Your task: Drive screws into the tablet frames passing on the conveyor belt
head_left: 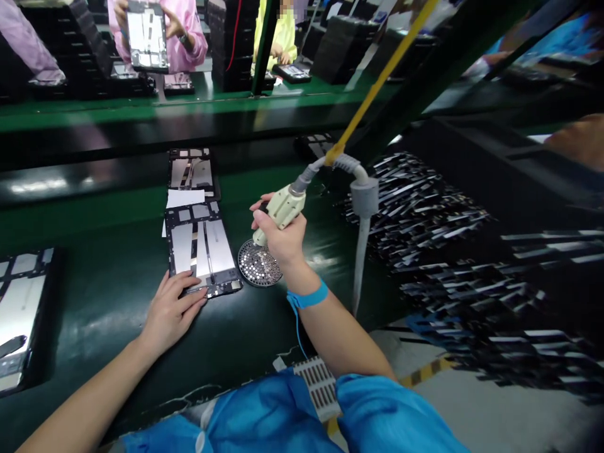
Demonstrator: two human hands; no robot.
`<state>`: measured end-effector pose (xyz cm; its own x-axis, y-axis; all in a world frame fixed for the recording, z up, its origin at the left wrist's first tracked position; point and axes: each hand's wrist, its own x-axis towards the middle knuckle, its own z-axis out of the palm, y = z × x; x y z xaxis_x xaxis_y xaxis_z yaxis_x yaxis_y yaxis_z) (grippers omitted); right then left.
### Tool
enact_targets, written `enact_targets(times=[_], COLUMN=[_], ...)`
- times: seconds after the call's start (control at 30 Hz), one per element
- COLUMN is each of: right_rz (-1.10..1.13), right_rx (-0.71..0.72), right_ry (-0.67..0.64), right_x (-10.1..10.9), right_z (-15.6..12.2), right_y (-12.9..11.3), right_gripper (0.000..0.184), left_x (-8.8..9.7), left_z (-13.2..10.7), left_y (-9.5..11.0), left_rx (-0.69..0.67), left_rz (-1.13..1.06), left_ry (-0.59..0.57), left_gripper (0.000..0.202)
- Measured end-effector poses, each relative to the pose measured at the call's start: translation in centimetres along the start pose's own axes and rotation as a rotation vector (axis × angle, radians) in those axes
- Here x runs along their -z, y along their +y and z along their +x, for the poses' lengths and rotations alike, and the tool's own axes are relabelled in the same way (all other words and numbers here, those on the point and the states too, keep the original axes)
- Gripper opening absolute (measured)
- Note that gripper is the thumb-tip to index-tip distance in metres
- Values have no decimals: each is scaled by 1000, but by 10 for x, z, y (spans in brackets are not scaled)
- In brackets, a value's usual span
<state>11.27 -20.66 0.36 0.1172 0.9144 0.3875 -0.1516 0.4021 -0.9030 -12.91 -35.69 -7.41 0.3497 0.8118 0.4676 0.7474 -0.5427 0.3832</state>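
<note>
A cream electric screwdriver [285, 207] is in the grasp of my right hand [285, 239], hanging by a yellow strap and a grey cable. Its lower end is over a round perforated tray of small screws [255, 267]. To the left of that tray lies an opened tablet [219, 242] with silver panels and a dark frame. My left hand [174, 308] rests on its near edge, fingers stretched out. Behind it are a white paper [185, 197] and a second opened tablet [191, 173]. A blue wrist strap [309, 297] circles my right wrist.
Another opened tablet [21, 314] lies at the left. On the right stand stacked black trays with many thin metallic edges [425, 220]. A grey pipe [361, 251] hangs beside my right arm. Across the bench, a person in pink [186, 47] holds up a tablet [147, 38].
</note>
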Motion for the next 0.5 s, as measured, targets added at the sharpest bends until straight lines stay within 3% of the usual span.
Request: enact_targets(times=[0.5], right_rz=[-130], right_rx=[116], right_ry=[12], right_x=[0], right_z=[-8], right_y=[17], right_gripper=[25], left_x=[0], left_z=[8], left_y=[10], left_rx=[28], left_rz=[8], left_ry=[-33], left_gripper=[22])
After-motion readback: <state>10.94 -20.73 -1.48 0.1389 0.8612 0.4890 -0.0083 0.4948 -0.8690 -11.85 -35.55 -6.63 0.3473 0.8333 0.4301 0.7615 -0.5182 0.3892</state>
